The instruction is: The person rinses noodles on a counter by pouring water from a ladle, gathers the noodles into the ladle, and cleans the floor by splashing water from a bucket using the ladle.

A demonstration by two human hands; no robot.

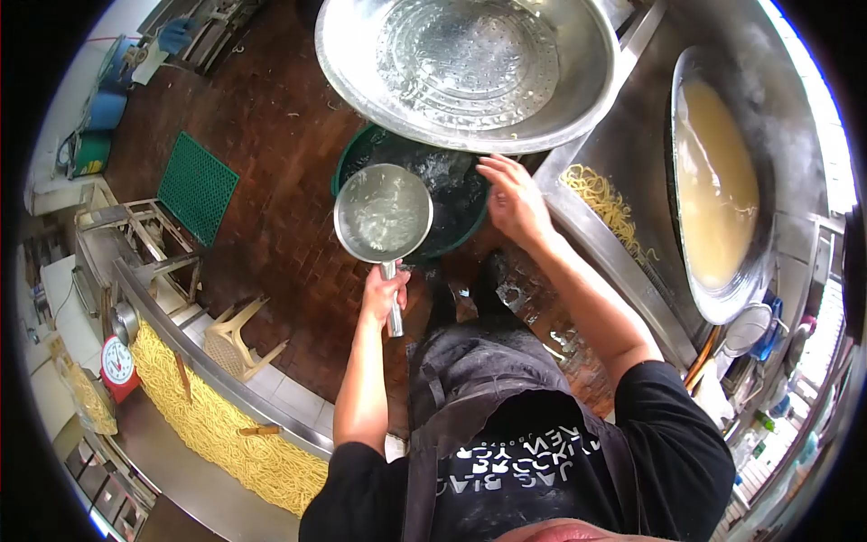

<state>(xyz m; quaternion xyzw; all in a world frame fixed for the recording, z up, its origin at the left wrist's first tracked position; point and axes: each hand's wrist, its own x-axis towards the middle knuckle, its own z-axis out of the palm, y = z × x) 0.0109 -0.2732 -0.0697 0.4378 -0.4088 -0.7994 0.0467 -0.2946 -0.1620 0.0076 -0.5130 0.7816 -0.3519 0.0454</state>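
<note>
Two hands: we see the left hand (383, 294) wrapped round the handle of a metal pan (366, 242), while the right hand (515, 200) is empty, its fingers loosely spread.
Metal pan: it hangs over the left part of a dark green tub (344, 155), with what looks like clear water (388, 212) inside.
Handling the pan: in our judgement the work calls for a level bowl, a firm grip and smooth turns of the wrist, with the tub kept underneath to catch spills.
Large basin: we find the metal basin (452, 139) just ahead of both hands, hiding the tub's far edge; its bottom is dotted, whether with holes or drops we cannot tell.
Basin rim: the right fingertips are right beside it, and we cannot tell whether they touch; a wet rim could slip, so we would want thumb and fingers on either side for any hold.
Left arm: it reaches almost straight forward, the wrist roughly in line with the handle.
Right arm: it bends at the elbow, out to the side, the forearm slanting inward and the back of the hand turned up.
Steel counter: to the right, the counter (623, 275) bears loose noodles (601, 200) beside a wide vat (720, 301) of cloudy liquid (718, 185).
</note>
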